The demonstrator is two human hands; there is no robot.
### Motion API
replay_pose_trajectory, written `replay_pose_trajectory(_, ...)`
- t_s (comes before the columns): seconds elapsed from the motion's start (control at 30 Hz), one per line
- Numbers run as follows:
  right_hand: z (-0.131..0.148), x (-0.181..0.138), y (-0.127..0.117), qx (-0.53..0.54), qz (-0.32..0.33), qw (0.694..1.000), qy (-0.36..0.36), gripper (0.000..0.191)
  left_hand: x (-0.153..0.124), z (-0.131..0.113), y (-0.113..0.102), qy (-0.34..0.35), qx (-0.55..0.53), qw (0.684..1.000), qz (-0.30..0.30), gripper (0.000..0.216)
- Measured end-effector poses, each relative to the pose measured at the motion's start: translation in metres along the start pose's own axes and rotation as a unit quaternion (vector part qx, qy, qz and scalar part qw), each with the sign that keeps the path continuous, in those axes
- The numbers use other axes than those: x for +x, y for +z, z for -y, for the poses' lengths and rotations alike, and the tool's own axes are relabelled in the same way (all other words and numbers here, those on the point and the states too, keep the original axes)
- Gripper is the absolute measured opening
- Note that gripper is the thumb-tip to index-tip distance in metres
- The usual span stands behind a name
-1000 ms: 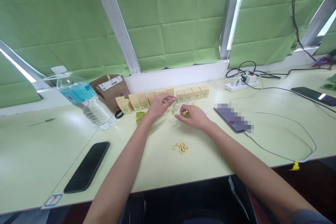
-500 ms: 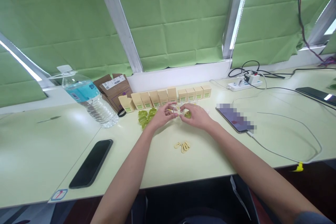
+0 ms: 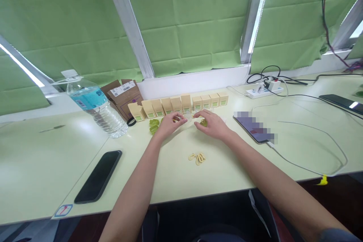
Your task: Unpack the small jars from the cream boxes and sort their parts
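Note:
My left hand (image 3: 171, 124) is over the near side of the green clover-shaped pieces (image 3: 154, 125), its thumb and fingertips drawn together. Whatever is in that pinch is too small to make out. Clear plastic (image 3: 188, 116) shows just beyond its fingertips, between the two hands. My right hand (image 3: 212, 124) rests a little to the right, thumb and fingers apart, with a green piece (image 3: 203, 122) partly visible under its palm. Several pale yellow rings (image 3: 198, 158) lie on the table nearer to me.
A row of small tan boxes (image 3: 185, 104) stands along the back. A water bottle (image 3: 99, 106) and an open carton (image 3: 124, 98) are at the left. One phone (image 3: 98, 176) lies front left, another (image 3: 253, 127), cabled, at right. A power strip (image 3: 265, 91) sits behind.
My left hand has moved left, away from my right hand, and covers more of the green pieces. The right hand has barely shifted.

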State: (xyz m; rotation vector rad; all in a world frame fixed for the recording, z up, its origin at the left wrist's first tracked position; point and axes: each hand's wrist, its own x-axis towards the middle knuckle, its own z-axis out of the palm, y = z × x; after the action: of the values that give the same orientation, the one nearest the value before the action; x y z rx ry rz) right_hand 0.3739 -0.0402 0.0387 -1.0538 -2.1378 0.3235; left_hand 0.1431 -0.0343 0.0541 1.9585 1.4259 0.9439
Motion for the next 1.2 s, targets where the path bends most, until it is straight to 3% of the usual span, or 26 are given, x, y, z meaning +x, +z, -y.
replay_pose_trajectory(0.17, 0.006, -0.001, -0.002, 0.015, 0.055, 0.998, -0.013, 0.012, 0.003, 0.009, -0.005, -0.055, 0.029, 0.993, -0.097, 0.040)
replay_pose_trajectory(0.27, 0.009, -0.003, 0.000, 0.034, 0.081, 0.995, -0.043, 0.013, 0.005, 0.009, 0.001, -0.046, 0.049, 0.992, -0.111, 0.036)
replay_pose_trajectory(0.5, 0.014, -0.005, 0.004, 0.042, 0.131, 0.987, -0.081, 0.017, 0.030, -0.019, 0.026, 0.020, 0.086, 0.996, -0.009, 0.027)
replay_pose_trajectory(0.7, 0.013, -0.005, 0.004, 0.043, 0.138, 0.985, -0.093, 0.016, 0.091, -0.056, 0.063, 0.126, 0.142, 0.981, 0.026, 0.020)
replay_pose_trajectory(0.87, 0.011, -0.005, 0.007, 0.022, 0.149, 0.985, -0.078, 0.020, 0.133, -0.076, 0.098, 0.128, 0.242, 0.959, 0.077, 0.017)
replay_pose_trajectory(1.0, 0.007, -0.004, 0.010, 0.001, 0.167, 0.984, -0.058, 0.015, 0.142, -0.082, 0.115, 0.118, 0.339, 0.928, 0.104, 0.018)
replay_pose_trajectory(1.2, -0.001, -0.004, 0.009, 0.010, 0.166, 0.985, -0.037, 0.010, 0.142, -0.079, 0.128, 0.121, 0.387, 0.907, 0.115, 0.018)
